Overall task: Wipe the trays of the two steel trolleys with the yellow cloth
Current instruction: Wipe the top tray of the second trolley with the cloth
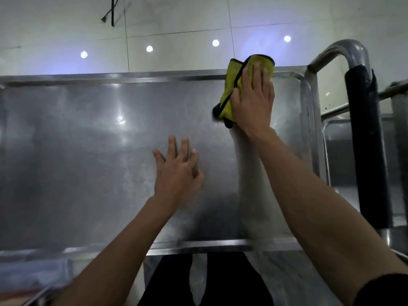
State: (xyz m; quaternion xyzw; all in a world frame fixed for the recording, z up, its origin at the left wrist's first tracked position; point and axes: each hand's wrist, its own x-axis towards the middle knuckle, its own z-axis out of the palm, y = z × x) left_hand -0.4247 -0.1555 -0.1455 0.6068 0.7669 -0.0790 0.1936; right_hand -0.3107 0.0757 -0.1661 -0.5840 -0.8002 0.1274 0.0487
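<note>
Because the yellow cloth (229,96) is soft and light, the flat right hand (254,102) presses it at the tray's (88,151) far right corner; the left hand (176,171) rests spread on steel, grip released.

Bare tray (88,162) left of hands (176,173)

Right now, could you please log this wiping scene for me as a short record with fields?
surface: steel trolley tray, top level
cloth: yellow cloth, at the far right corner, lapping the far rim
right hand: flat, pressing the cloth
left hand: fingers spread over mid tray, holding nothing
beside: second trolley, right; black-wrapped handle
</note>
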